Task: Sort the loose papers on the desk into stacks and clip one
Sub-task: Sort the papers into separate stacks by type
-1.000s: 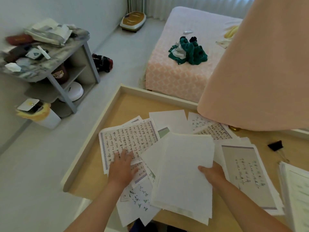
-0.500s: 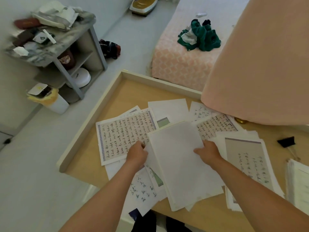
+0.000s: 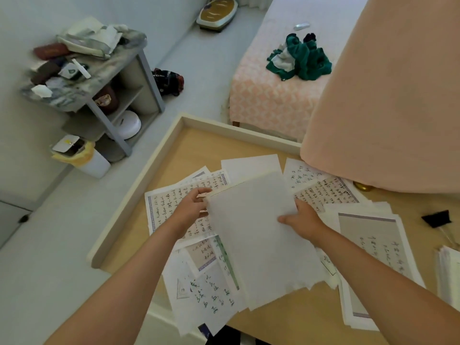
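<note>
Pinching blank sheaf (image 3: 256, 242) with left hand (image 3: 191, 208) and right hand (image 3: 301, 220); could sweep overhanging loose sheets (image 3: 207, 303) off desk's (image 3: 199, 150) near edge.

White papers (image 3: 261, 235), black and green script; tan desk (image 3: 199, 150); black clip (image 3: 436, 218); pink lattice bedspread (image 3: 268, 95).

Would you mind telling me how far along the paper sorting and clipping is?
Looks done: one stack at the right edge of the desk. In hand: the left hand and right hand grip a blank-faced bundle by its sides. Left: written sheets lie fanned out unsorted, and the black binder clip lies unused, so nothing visible is clipped.
</note>
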A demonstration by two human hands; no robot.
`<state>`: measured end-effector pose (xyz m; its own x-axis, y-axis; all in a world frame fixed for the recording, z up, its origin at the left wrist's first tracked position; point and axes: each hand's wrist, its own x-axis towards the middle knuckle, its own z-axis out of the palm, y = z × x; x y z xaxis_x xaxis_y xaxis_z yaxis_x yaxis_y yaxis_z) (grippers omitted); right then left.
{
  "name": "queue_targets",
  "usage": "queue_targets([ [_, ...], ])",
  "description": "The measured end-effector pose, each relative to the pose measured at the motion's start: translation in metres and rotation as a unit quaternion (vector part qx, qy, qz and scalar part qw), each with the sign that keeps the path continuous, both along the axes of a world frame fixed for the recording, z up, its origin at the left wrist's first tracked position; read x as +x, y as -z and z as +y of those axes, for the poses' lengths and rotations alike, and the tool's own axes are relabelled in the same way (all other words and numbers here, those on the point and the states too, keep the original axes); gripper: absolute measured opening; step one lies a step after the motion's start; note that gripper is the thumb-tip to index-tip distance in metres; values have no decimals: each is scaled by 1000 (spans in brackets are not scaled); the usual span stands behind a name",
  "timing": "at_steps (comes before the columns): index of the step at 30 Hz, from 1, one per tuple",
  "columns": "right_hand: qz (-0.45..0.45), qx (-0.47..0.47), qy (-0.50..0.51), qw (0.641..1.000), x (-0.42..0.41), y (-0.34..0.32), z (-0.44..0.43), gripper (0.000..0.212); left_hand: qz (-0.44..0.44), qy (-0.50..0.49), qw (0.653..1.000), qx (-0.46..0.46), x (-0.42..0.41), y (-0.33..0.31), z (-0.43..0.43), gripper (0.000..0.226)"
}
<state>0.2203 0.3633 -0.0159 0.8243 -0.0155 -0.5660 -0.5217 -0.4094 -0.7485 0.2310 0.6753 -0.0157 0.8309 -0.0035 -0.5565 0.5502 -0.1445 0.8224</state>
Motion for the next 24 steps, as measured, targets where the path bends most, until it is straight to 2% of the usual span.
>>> queue_targets([
  [2,2,0,68,998,-4,6,8,60,-48,62,982,169,12,9,14,40],
  [3,10,0,107,994,-8,10,13,64,-65,109,951,281,18,15,23,44],
  [5,34,-5,178,983,-15,17,22,55,-66,191,873,444,32,29,45,60],
  [6,44,-7,204,978,-19,24,25,49,-56,217,848,480,38,35,56,74],
  [7,53,-7,224,973,-23,30,29,45,-45,231,839,490,43,40,65,89],
  [9,62,-5,256,965,-28,39,38,41,-32,231,845,481,51,43,78,108],
  [10,65,-7,268,961,-30,41,43,38,-35,233,842,485,54,45,83,110],
  [14,62,-11,301,952,-38,48,57,32,-41,272,793,544,64,41,92,105],
  [16,62,-3,318,946,-40,50,64,36,-33,261,812,522,68,45,99,81],
  [18,75,20,335,939,-41,47,71,34,-27,221,860,460,67,44,106,43],
  [20,88,47,339,935,-41,40,75,26,-50,145,905,397,62,37,111,19],
  [22,91,82,335,934,-42,32,78,20,-72,68,937,334,51,30,116,11],
  [24,88,118,328,933,-41,29,83,26,-28,3,977,212,36,27,120,12],
])
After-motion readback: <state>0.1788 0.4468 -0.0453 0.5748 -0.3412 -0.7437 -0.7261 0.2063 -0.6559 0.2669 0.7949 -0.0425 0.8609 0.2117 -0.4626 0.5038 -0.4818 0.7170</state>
